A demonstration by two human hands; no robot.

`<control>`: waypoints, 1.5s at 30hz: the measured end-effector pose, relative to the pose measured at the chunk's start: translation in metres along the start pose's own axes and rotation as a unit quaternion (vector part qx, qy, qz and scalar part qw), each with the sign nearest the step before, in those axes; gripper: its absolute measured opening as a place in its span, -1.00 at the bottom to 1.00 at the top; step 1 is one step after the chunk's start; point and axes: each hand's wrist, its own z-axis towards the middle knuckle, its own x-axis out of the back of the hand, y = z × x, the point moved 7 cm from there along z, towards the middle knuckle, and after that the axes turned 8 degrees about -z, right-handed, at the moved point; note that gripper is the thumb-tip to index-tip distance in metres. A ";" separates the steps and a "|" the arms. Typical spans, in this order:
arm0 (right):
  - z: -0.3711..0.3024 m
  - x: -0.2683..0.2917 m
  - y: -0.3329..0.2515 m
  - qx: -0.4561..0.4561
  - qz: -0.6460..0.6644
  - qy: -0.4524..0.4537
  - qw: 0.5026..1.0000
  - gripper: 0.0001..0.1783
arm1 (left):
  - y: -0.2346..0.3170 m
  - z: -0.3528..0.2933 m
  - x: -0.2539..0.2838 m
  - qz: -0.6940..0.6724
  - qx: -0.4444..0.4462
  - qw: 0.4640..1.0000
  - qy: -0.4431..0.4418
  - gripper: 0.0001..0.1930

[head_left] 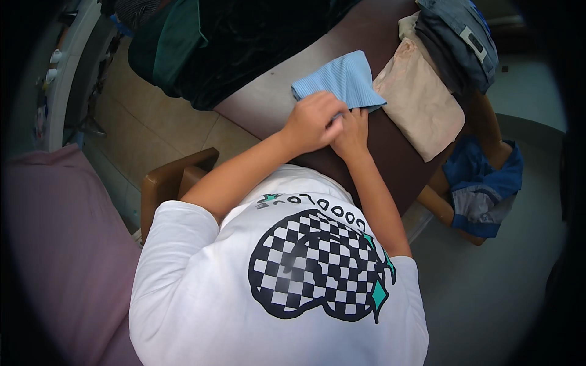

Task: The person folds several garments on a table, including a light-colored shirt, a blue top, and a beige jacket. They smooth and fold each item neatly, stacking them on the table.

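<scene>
A light-blue, finely striped, folded cloth [342, 79] is laid on a smooth dark brown tabletop [397, 152], its near edge partly covered by the left hand [314, 122] and the right hand [352, 131]; the hands are brought together there, several fingertips being hidden, so whether the cloth is pinched cannot be told; a dark green velvety fabric [226, 49] is cut off above; dark lettering [337, 211] is printed on the white short-sleeved shirt [201, 293]; the pale rectangular label [473, 43] on a grey-blue garment [453, 21] cannot be read.
</scene>
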 end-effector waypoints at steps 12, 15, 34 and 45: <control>0.002 0.010 -0.001 -0.014 -0.004 0.042 0.999 -0.82 | -0.017 0.003 -0.011 0.212 -0.025 0.977 -0.019 -0.66; 0.000 0.009 0.003 -0.010 0.012 0.043 0.999 -0.82 | -0.027 0.006 -0.019 0.210 -0.007 0.976 -0.051 -0.75; -0.037 0.064 0.038 -0.130 -0.071 0.257 0.955 -0.62 | -0.029 -0.022 -0.029 0.168 0.065 0.978 -0.104 -0.70; -0.056 0.070 0.074 -0.104 0.016 0.203 0.974 -0.78 | -0.024 -0.009 -0.050 0.250 -0.026 0.956 -0.151 -0.62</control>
